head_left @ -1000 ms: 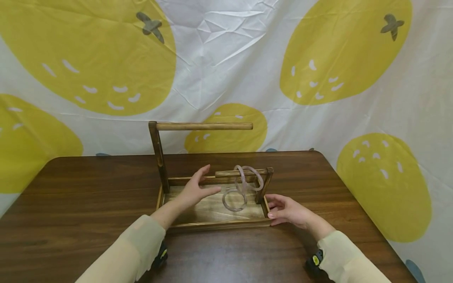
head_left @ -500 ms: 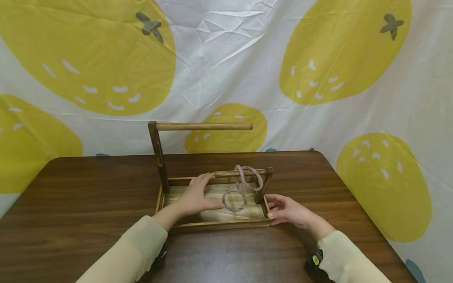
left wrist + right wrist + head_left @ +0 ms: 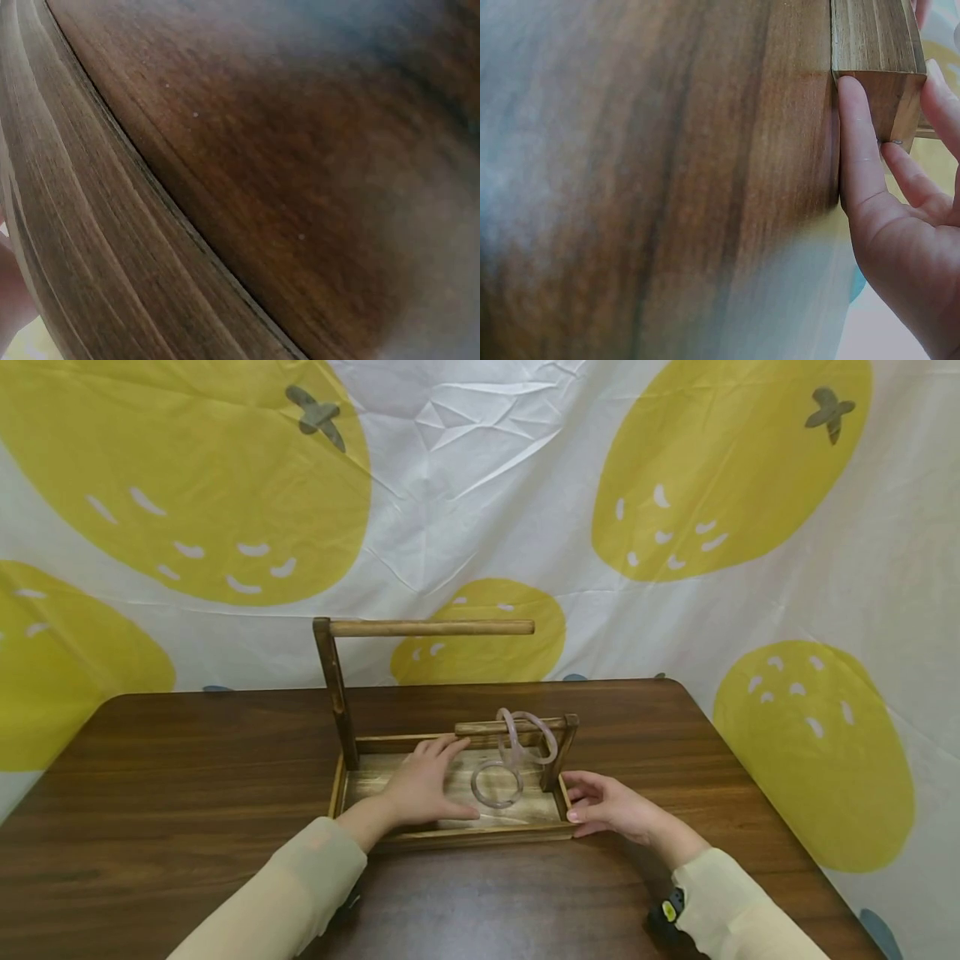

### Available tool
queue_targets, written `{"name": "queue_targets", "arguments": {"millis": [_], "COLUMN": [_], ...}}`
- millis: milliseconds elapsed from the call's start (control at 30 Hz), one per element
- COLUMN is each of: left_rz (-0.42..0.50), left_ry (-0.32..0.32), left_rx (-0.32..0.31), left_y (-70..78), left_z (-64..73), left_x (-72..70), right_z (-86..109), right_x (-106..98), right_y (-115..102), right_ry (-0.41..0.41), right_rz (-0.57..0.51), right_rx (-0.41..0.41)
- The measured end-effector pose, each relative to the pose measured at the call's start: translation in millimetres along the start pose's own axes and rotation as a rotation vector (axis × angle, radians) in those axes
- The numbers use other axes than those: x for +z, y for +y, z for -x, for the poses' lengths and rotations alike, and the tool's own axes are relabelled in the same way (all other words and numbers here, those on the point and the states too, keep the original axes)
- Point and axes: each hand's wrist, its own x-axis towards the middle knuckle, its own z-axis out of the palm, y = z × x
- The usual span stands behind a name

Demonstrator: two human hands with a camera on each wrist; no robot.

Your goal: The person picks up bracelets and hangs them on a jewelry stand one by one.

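A wooden jewelry stand with a tray base (image 3: pixel 487 836) rests on the table. One translucent bangle (image 3: pixel 498 806) lies on the tray floor; two more bangles (image 3: pixel 552 743) hang from the short lower bar (image 3: pixel 480 727). Over the tray floor my left hand (image 3: pixel 423 785) spreads its thumb and fingers, just left of the lying bangle. My right hand (image 3: pixel 615 810) grips the tray's right end. In the right wrist view, a finger (image 3: pixel 861 150) of that hand lies along the tray's end wall (image 3: pixel 892 97), low by the tabletop.
The stand's left post (image 3: pixel 336 693) rises to a long upper bar (image 3: pixel 432 627) above the tray's back. Dark wood tabletop (image 3: pixel 187 760) surrounds it. A white cloth with yellow fruit prints (image 3: pixel 480 485) hangs behind the table.
My left hand has come down and slightly nearer to me, its thumb and fingers now lower beside the lying bangle. The right hand keeps its hold; stand and bangles stay put.
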Motion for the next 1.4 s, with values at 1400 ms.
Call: {"name": "queue_targets", "arguments": {"millis": [1400], "left_rz": [-0.186], "left_ry": [-0.045], "left_rx": [0.121], "left_y": [20.2], "left_z": [-27.5], "left_x": [24.7], "right_z": [-0.8], "right_x": [-0.3], "right_y": [1.8], "right_ry": [0.007], "right_rz": [-0.018], "right_rx": [0.002]}}
